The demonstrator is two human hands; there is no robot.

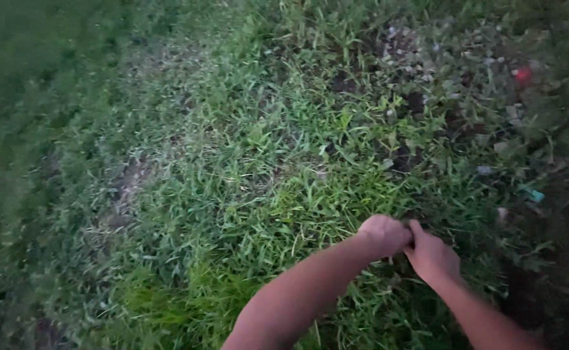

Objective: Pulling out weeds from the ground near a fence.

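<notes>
Green, uneven grass (245,162) fills nearly the whole view from the head camera, dim at the left edge and brighter through the middle, where the blades grow long and lie in tangled clumps. One worn patch of pale bare soil (125,188) breaks the turf at centre left. Along the right side runs a strip of dark earth scattered with pale stones and dry leaves (427,58), well apart from the patch of soil. Three small pieces of litter can be counted in that strip: one red scrap (523,75) near the top right corner, one turquoise scrap (535,194) lower down, and one pale scrap (484,170) just left of it; what they are made of cannot be told.

Two bare forearms enter from the bottom edge and meet low in the grass, right of centre. The left hand (384,234) is curled into a tight fist, knuckles up, closed on a tuft of long green grass blades (406,223) at ground level. The right hand (433,256) sits just beside it, touching it, fingers folded down into the same tuft. Both wrists are bent downward, the elbows raised toward the camera.
</notes>
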